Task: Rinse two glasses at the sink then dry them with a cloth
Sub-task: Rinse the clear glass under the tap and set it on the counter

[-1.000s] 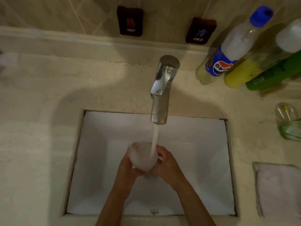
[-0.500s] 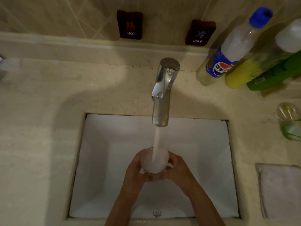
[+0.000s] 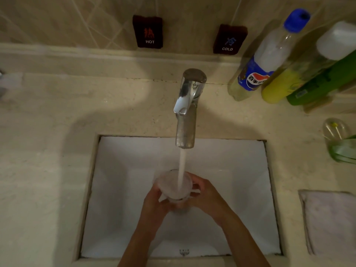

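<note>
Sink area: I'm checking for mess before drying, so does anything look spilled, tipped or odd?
Nothing stands out. Both hands, left and right, hold the glass upright under the tap; the water falls inside it.

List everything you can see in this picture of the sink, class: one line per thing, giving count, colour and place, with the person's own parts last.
glass: one, clear, under the water stream, over the sink
tap: one, silver, behind the sink, running
sink: one, white, set into the beige counter
signs: two, dark, on the wall; HOT sign, COLD sign
bottles: three, back right; blue-capped bottle, yellow bottle, green bottle
second glass: one, clear with something green inside, right counter
cloth: one, white, folded, right of the sink
left hand: holds the glass
right hand: holds the glass
</note>
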`<state>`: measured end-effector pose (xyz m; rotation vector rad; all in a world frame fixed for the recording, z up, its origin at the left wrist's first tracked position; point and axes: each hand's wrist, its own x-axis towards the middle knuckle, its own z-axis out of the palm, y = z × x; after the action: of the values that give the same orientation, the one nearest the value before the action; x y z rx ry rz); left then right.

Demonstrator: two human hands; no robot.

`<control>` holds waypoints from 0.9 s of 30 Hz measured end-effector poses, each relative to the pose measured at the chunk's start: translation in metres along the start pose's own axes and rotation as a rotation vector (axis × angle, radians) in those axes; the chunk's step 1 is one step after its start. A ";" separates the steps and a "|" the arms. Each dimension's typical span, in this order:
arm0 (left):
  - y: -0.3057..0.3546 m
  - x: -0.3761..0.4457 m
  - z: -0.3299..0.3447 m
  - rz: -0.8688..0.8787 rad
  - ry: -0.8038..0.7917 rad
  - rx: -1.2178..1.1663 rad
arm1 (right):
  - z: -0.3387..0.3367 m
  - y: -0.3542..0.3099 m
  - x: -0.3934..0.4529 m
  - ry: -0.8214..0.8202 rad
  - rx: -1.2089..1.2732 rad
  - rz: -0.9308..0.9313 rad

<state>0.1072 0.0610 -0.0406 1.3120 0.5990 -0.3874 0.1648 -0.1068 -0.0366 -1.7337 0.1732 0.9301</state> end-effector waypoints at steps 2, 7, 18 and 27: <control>0.000 -0.003 -0.003 0.010 -0.025 0.021 | -0.004 -0.003 -0.005 -0.040 0.010 0.050; -0.001 -0.004 0.000 -0.041 -0.106 -0.176 | 0.001 -0.005 -0.011 -0.035 0.131 0.105; 0.005 0.008 0.037 -0.278 0.195 -0.387 | 0.076 -0.017 -0.016 0.376 -0.039 0.135; 0.005 0.009 0.046 -0.397 0.379 -0.405 | 0.058 -0.033 0.012 0.378 0.220 0.374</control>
<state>0.1259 0.0180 -0.0353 0.8739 1.2004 -0.3176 0.1627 -0.0401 -0.0245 -1.6836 0.8404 0.7999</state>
